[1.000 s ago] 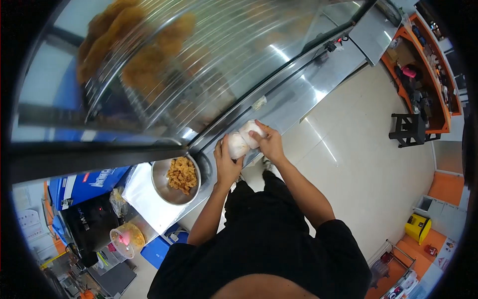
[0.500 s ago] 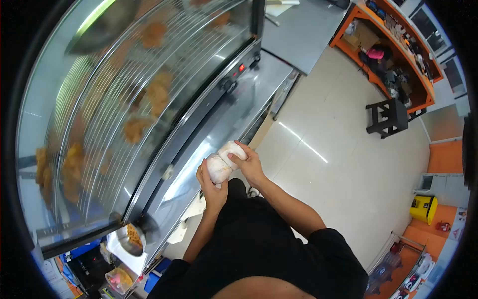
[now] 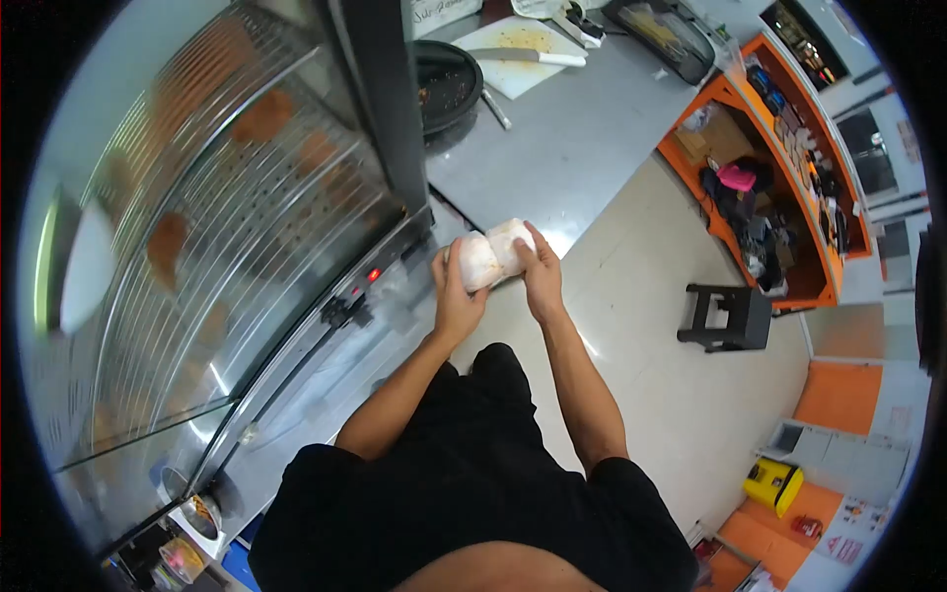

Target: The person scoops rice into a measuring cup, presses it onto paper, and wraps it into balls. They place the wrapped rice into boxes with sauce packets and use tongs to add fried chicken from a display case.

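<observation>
I hold a white wrapped bundle [image 3: 490, 255] between both hands, out in front of me, above where the steel ledge meets the floor. My left hand [image 3: 456, 294] is closed around its left end. My right hand [image 3: 541, 278] grips the right side, fingers over the top. A glass display case [image 3: 197, 197] stands at my left. Beyond the bundle, a steel desk [image 3: 582, 128] carries a black pan [image 3: 446, 84].

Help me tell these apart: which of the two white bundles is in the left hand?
The bundle nearer the glass case, cupped by the left hand; the other bundle sits under the right hand.
</observation>
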Motion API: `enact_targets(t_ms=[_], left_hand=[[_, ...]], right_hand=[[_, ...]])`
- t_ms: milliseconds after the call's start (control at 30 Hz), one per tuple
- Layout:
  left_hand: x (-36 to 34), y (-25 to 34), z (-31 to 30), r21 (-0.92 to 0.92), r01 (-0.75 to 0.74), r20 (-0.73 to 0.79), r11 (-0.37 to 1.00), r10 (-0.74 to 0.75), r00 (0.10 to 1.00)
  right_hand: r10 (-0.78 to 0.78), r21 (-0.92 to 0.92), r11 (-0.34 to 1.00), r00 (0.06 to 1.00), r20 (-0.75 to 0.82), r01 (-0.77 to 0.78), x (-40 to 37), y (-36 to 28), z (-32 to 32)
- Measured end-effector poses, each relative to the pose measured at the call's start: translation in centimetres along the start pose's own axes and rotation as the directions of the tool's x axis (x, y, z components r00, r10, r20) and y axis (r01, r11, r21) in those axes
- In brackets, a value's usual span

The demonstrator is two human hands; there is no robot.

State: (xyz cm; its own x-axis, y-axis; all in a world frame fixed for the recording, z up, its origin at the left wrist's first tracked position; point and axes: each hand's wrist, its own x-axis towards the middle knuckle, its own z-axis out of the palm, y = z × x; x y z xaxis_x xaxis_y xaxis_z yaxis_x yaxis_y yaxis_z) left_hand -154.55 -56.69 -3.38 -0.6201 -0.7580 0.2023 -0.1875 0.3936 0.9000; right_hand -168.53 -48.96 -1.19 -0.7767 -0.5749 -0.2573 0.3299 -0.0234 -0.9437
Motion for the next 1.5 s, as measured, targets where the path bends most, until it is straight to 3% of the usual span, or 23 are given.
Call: enact_targets(t_ms=[100,167,333,400,433,500,533,567,633,667,700,733,833,867,933,1000,1067,1133,1267,1300,1367,1400,1500], left_hand=[[5.5,0.0,5.0,0.049,0.021,-0.058,0.999,-0.018,0.998],[8.3,-0.6,7.4,0.039,0.081,-0.093,0.996,-0.077,0.993],[10.0,0.3,9.4,0.09,0.271,-0.16,0.958,-0.254,0.954],[9.8,0.9,10.0,0.065,0.312,-0.244,0.948,-0.288,0.926],[9.8,1.4,10.0,0.264,0.32,-0.265,0.91,-0.25,0.931],[9.6,1.2,11.2,0.465,0.387,-0.261,0.796,-0.295,0.919],[9.5,0.0,11.9,0.481,0.457,-0.275,0.748,-0.367,0.889],[9.6,-0.2,12.3,0.483,0.453,-0.273,0.749,-0.363,0.891],[9.6,0.2,13.4,0.522,0.468,-0.325,0.713,-0.342,0.882],[9.5,-1.2,14.1,0.533,0.41,-0.358,0.741,-0.242,0.902],[9.6,0.0,13.1,0.48,0.424,-0.328,0.768,-0.291,0.899],[9.3,0.2,12.6,0.479,0.408,-0.345,0.777,-0.261,0.902],[7.5,2.1,10.9,0.39,0.376,-0.246,0.84,-0.299,0.922],[6.2,2.4,10.2,0.403,0.345,-0.251,0.848,-0.26,0.932],[1.8,2.7,8.9,0.131,0.056,-0.467,0.99,0.011,0.884],[-5.5,3.1,7.4,-0.18,0.121,-0.519,0.976,-0.199,0.831],[-14.1,2.1,4.5,-0.325,0.208,-0.466,0.922,-0.348,0.813],[-23.7,1.0,1.4,-0.317,0.291,-0.484,0.903,-0.417,0.769],[-40.5,-2.1,-3.6,-0.512,0.485,-0.527,0.709,-0.705,0.474],[-42.9,-1.1,-5.4,-0.528,0.498,-0.556,0.688,-0.723,0.41],[-46.5,1.5,-8.6,-0.532,0.523,-0.574,0.666,-0.738,0.356],[-47.4,2.5,-10.2,-0.565,0.46,-0.625,0.686,-0.719,0.305],[-48.1,4.4,-13.7,-0.565,0.299,-0.754,0.769,-0.628,0.192]], right_hand=[[0.05,-0.032,0.998,0.996,0.074,-0.047,7.1,-2.6,-1.5],[-0.08,-0.311,0.944,0.992,0.1,0.107,11.3,-2.5,-2.5],[-0.086,-0.349,0.92,0.96,0.267,0.18,15.8,-1.2,-3.0],[-0.214,-0.471,0.804,0.915,0.342,0.364,16.0,-0.6,-3.5],[-0.197,-0.453,0.81,0.901,0.387,0.372,16.4,-0.5,-3.4],[-0.45,-0.627,0.348,0.711,0.541,0.697,16.6,-0.6,-3.7],[-0.456,-0.663,0.292,0.709,0.537,0.69,16.9,-0.8,-3.8],[-0.362,-0.594,0.496,0.773,0.521,0.633,17.2,-0.8,-4.1],[-0.446,-0.56,0.395,0.684,0.577,0.729,18.9,0.3,-5.4],[-0.584,-0.598,0.151,0.559,0.589,0.787,19.8,1.0,-5.8],[-0.407,-0.714,0.217,0.727,0.554,0.666,19.6,0.7,-6.0],[-0.295,-0.752,0.215,0.775,0.558,0.623,18.6,0.2,-6.1],[-0.348,-0.759,0.28,0.799,0.491,0.588,16.3,-2.2,-5.3],[-0.422,-0.72,0.27,0.75,0.509,0.64,14.2,-4.0,-5.1],[-0.52,-0.698,0.261,0.706,0.481,0.667,10.0,-3.7,-4.4],[-0.532,-0.289,0.522,0.572,0.625,0.802,5.1,-0.9,-2.5],[-0.482,-0.149,0.544,0.453,0.75,0.826,-3.2,0.3,0.2],[-0.365,-0.194,0.517,0.42,0.831,0.834,-10.9,3.6,2.9],[-0.118,-0.077,0.837,0.316,0.941,0.542,-25.0,8.2,7.3],[-0.134,-0.075,0.838,0.336,0.932,0.541,-27.6,8.0,8.2],[-0.119,0.06,0.926,0.135,0.984,0.373,-32.3,7.7,9.2],[-0.127,0.061,0.925,0.154,0.98,0.374,-33.7,7.9,9.9],[-0.141,0.112,0.868,0.024,0.99,0.483,-37.2,8.9,12.0]])
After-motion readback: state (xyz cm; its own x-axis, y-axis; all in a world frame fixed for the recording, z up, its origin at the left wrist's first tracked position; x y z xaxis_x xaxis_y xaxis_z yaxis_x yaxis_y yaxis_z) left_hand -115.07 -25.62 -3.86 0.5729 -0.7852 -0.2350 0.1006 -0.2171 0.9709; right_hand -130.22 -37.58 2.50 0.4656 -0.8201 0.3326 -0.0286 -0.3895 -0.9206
